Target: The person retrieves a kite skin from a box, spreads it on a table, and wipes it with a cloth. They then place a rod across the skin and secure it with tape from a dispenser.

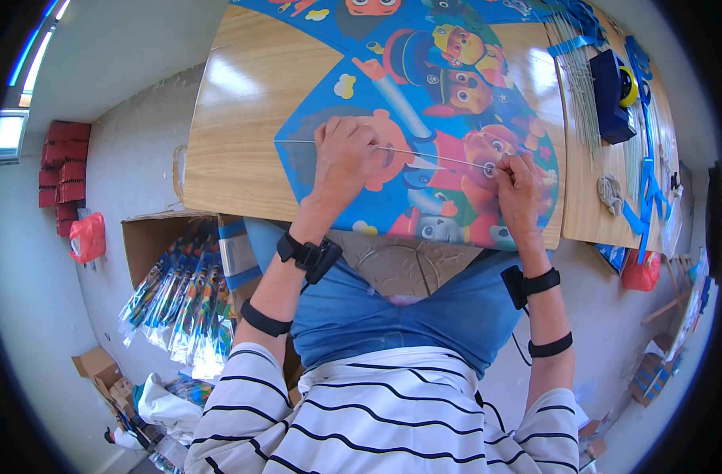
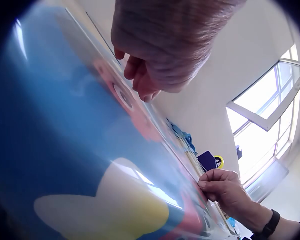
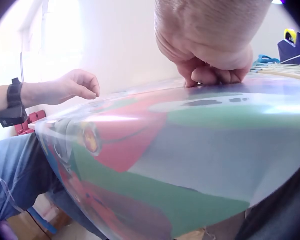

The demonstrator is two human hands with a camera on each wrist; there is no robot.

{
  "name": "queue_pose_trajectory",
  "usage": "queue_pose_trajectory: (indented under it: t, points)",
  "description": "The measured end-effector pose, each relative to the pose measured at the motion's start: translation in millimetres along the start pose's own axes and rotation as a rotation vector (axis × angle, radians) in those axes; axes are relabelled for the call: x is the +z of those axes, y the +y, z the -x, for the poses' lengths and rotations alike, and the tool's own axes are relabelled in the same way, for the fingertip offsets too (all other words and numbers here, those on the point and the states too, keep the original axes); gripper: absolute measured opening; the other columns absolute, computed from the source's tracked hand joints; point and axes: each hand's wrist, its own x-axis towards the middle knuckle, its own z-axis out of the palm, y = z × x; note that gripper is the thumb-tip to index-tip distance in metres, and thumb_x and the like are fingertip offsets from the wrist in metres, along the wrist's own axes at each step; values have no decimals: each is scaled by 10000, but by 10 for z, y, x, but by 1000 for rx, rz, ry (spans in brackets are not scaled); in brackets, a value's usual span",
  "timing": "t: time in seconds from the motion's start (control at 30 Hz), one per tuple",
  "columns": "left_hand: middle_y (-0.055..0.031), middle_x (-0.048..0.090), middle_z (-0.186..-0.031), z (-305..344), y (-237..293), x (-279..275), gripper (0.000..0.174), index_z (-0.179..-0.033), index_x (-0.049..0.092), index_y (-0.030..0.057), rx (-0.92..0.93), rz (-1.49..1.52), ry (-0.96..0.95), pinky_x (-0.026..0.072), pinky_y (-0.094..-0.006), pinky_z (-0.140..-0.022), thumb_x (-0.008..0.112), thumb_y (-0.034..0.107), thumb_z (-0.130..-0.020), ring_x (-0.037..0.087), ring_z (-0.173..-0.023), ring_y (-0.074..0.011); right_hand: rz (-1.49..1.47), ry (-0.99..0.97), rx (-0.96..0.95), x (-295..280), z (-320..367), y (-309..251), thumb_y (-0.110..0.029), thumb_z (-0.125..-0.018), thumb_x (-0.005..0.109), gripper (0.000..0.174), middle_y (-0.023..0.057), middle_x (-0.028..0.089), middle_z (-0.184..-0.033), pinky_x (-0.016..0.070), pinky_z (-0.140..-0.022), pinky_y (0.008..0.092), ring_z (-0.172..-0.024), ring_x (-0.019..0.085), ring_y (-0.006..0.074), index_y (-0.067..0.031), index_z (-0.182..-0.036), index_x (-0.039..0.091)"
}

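Observation:
A thin white rod [image 1: 436, 157] runs across a glossy blue printed sheet [image 1: 313, 110] with pointed corners and cartoon figures. The rod's left end meets the sheet's left corner. My left hand [image 1: 344, 154] lies across the rod with curled fingers, which hide part of it; the rod comes out by the fingertips. Near the rod's other end, my right hand [image 1: 519, 193] pinches it between thumb and fingers, close over the sheet. In the right wrist view, the fingertips of the right hand [image 3: 215, 60] come down at the sheet's surface.
To the right lie a bundle of thin rods [image 1: 576, 87], a dark blue box [image 1: 611, 99] with a yellow tape roll [image 1: 628, 87], and blue ribbons [image 1: 647, 158]. A carton [image 1: 152, 241] of wrapped packs stands below left. Red boxes [image 1: 63, 170] are stacked by the wall.

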Motion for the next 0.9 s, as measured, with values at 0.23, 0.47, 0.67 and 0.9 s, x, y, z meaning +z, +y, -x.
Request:
queue_pose_trajectory:
  t: [0.23,0.47,0.67,0.9]
  points:
    - [-27,600,-893,43,-16,12,85,-840,658,88,-6,-30,-33,374,-414,-925,708,69,-775,553,-981,-255,-60,-20,45,-42,-13,-41,38,-764,681,103,99,548,-775,452,-619,351,-668,557,236,-20,-826,622]
    - [-30,584,-880,-26,37,111,66,-815,656,99,48,8,-19,374,-420,-937,705,83,-772,548,-965,-257,-42,-13,24,-19,-8,3,47,-766,678,106,99,547,-781,453,-617,345,-669,557,231,-20,-821,617]
    - [-42,569,-916,-27,-4,193,131,-822,621,107,87,-19,-47,374,-444,-906,711,79,-731,525,-957,-269,-41,-9,28,-1,0,31,49,-764,680,114,98,548,-782,456,-617,349,-674,563,233,-23,-827,618]
    - [-44,566,-888,-40,43,141,88,-838,635,92,77,-30,-24,375,-435,-939,685,78,-767,540,-960,-270,-15,-29,30,-18,-14,-34,48,-773,687,115,94,560,-782,456,-624,344,-688,570,223,-23,-832,618]
